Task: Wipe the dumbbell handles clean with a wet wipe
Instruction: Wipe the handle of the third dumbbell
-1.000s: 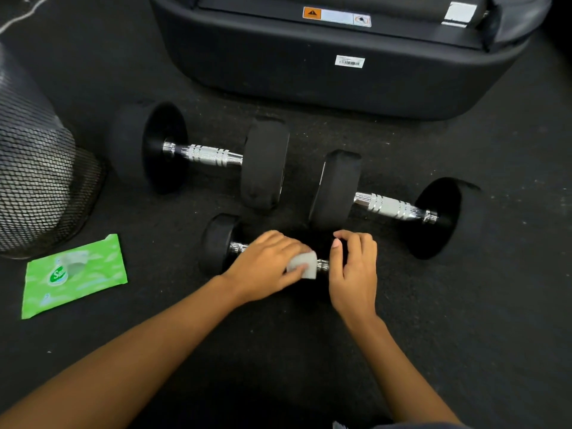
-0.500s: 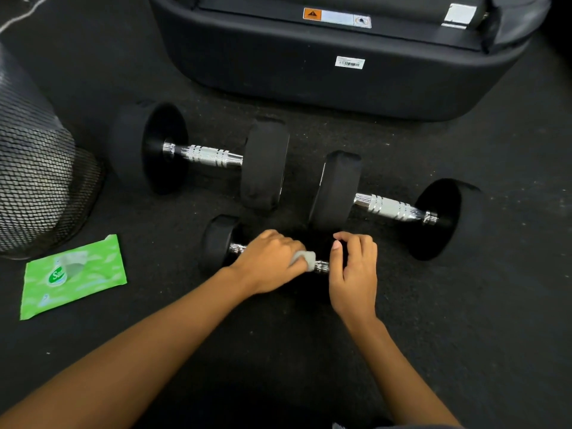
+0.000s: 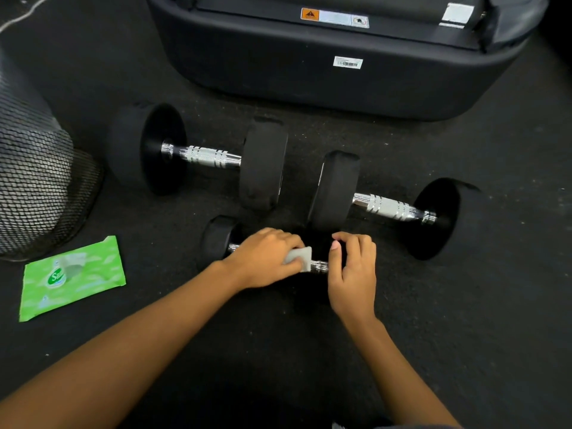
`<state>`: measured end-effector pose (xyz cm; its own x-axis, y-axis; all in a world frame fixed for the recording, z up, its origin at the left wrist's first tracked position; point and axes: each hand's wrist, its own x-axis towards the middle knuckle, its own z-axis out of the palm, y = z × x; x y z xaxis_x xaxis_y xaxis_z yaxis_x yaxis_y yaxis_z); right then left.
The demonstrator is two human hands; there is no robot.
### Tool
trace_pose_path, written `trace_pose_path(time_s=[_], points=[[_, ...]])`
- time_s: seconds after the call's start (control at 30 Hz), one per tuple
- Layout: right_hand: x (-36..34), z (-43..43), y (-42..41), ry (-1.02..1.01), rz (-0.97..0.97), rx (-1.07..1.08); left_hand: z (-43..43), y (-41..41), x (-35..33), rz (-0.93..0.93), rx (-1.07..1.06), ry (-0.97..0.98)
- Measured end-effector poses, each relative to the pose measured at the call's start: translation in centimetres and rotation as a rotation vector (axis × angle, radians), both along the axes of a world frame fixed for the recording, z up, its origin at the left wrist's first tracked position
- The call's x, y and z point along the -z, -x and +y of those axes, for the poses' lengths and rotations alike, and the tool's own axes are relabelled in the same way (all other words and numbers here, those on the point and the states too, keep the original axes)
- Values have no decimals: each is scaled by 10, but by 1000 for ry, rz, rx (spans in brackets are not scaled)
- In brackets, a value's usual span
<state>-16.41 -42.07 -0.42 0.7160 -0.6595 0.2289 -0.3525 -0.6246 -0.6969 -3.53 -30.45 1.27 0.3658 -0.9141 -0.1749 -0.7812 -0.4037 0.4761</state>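
Both bare forearms reach forward and draw close together at the hands. The left arm comes in on a long slant from the lower left, wrist straight. The left hand (image 3: 263,258) lies knuckles up, fingers and thumb curled round a wet wipe (image 3: 301,258) on the handle of a dumbbell (image 3: 216,241). The right arm runs up more steeply. The right hand (image 3: 353,274), just beside the left, bends its fingers over the dumbbell's other end, thumb lifted.

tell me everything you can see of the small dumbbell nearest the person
The small dumbbell lies sideways on the dark floor. Black round head at its left, ridged chrome handle. The left hand holds a wet wipe round the handle; the right hand grips its hidden other end.
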Motion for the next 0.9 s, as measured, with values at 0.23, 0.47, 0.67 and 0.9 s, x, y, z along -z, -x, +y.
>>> trace_pose_path(time_s=[0.23,0.47,0.67,0.9], points=[[0,-1,-2,-5,4,7,-11,16,-5,80,-78,-79],[0,-1,-1,4,-3,-1,-12,-1,-11,268,-85,-154],[-1,-3,-3,47,33,0,-12,-9,-20,368,-174,-88],[-21,-4,-10,248,70,-71,-8,-21,-46,514,-347,106]])
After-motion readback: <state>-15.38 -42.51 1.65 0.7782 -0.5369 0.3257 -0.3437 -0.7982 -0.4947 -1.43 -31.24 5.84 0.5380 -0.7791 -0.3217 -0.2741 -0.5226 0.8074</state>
